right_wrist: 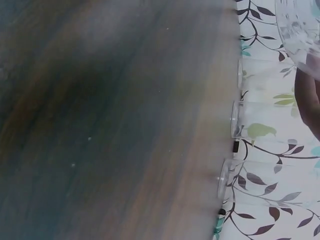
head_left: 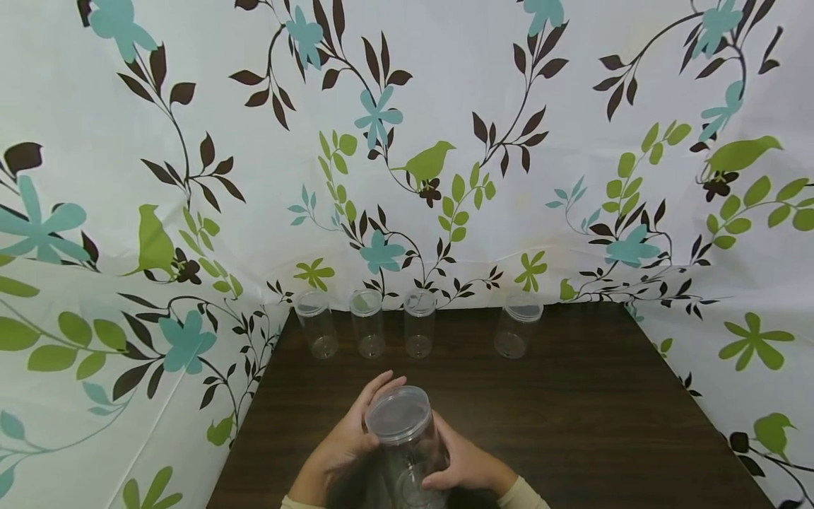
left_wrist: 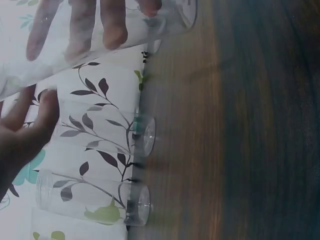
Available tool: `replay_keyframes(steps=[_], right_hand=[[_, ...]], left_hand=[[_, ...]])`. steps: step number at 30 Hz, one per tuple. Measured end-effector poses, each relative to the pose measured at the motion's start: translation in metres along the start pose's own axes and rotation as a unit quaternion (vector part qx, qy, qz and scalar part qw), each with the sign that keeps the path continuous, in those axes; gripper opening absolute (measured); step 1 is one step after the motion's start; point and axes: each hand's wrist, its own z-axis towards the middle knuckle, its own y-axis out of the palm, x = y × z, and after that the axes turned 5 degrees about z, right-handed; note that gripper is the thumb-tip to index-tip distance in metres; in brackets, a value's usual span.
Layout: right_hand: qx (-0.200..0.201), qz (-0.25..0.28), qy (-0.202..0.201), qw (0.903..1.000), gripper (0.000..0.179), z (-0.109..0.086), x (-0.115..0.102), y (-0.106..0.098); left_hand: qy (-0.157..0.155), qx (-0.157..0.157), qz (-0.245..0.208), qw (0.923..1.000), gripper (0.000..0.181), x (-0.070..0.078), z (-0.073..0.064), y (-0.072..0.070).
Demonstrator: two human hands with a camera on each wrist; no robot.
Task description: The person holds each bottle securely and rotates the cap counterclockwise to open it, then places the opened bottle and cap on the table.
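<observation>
A clear plastic jar (head_left: 413,466) with a clear screw lid (head_left: 398,413) is held above the near part of the table, its top tilted. My left hand (head_left: 343,438) grips the upper end, thumb at the lid's front edge and fingers behind it. Lower down, my right hand (head_left: 469,459) holds the jar's side with its thumb across the front. In the left wrist view, fingers show through the clear wall of the jar (left_wrist: 170,25). Only the jar's end (right_wrist: 297,30) and part of a hand (right_wrist: 307,97) appear in the right wrist view.
Several similar lidded clear jars stand along the back of the dark wooden table (head_left: 604,410): three at the left, including one jar (head_left: 420,325), and a separate jar (head_left: 518,326) to the right. A patterned cloth (head_left: 445,106) hangs behind and at both sides.
</observation>
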Motion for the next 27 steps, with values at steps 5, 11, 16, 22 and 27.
replay_keyframes(steps=[5,11,16,22,27], right_hand=[[0.011,-0.007,0.021,0.9997,0.111,0.001,-0.002,0.002],[0.168,-0.147,0.013,0.9747,0.116,0.008,0.005,0.014],[0.295,-0.383,-0.048,0.8741,0.124,0.017,0.017,0.025],[0.339,-0.458,-0.062,0.8199,0.129,0.02,0.022,0.03],[0.337,-0.445,-0.061,0.8271,0.127,0.02,0.021,0.029]], left_hand=[[0.002,0.011,0.016,0.9998,0.093,0.002,-0.001,0.005],[-0.056,0.17,0.064,0.9818,0.094,-0.003,0.006,0.025],[-0.09,0.302,0.114,0.9424,0.097,-0.013,0.017,0.047],[-0.084,0.35,0.126,0.9246,0.098,-0.018,0.022,0.058],[-0.083,0.342,0.124,0.9276,0.097,-0.016,0.022,0.056]])
